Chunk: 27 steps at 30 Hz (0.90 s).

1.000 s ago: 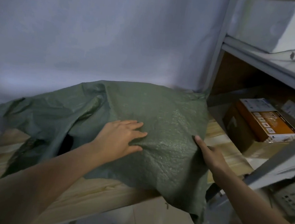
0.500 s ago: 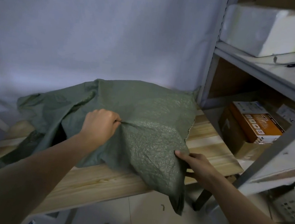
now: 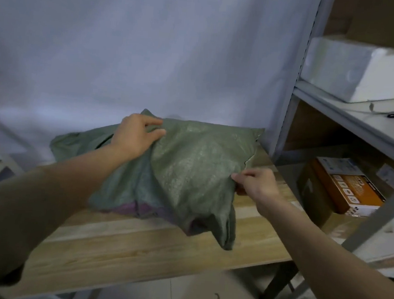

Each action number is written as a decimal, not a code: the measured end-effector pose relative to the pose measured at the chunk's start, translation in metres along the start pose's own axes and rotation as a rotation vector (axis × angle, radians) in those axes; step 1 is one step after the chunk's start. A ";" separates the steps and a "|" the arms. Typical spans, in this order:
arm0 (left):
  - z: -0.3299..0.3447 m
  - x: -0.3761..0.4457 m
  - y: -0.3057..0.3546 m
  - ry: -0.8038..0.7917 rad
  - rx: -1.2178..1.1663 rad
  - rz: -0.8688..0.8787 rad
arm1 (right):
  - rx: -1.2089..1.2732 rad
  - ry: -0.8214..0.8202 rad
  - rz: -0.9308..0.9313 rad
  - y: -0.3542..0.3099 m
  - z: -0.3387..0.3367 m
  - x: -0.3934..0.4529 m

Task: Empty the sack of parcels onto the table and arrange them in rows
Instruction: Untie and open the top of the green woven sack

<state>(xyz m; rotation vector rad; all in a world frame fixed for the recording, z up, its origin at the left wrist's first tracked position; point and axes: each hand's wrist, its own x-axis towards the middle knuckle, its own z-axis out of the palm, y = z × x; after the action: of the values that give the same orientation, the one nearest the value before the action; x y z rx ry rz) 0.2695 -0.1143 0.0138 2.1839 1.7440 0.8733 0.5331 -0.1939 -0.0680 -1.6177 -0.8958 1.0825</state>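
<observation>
table: wood, lower middle of frame, nothing tipped out yet
sack: mid-frame on it, purple peeking at near edge
left hand: gripping top fabric, I'd lift high
right hand: pinching right edge, shake gently

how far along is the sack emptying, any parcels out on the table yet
Barely started. Done: the green sack lies on the wooden table. In hand: the left hand grips its top and the right hand pinches its right edge. Something purple peeks out at the near edge. Left: no parcels lie loose on the table, so tipping them out and arranging rows remains.
</observation>
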 end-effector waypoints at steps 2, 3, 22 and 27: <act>-0.013 -0.009 0.006 -0.155 -0.104 0.060 | 0.057 0.036 -0.040 -0.029 0.019 0.007; -0.019 -0.016 0.007 -0.216 -0.135 0.108 | 0.094 0.037 -0.048 -0.043 0.029 0.010; -0.139 0.016 -0.083 0.509 -0.040 0.100 | -0.143 -0.147 -0.501 -0.185 0.180 0.003; -0.174 0.031 -0.116 0.557 -0.053 -0.053 | -0.730 0.087 -0.744 -0.170 0.155 0.029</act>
<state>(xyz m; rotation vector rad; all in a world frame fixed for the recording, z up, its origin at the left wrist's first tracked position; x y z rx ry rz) 0.0804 -0.0862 0.1037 1.9672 1.9571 1.6092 0.3871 -0.0734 0.0650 -1.6246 -1.7765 0.1509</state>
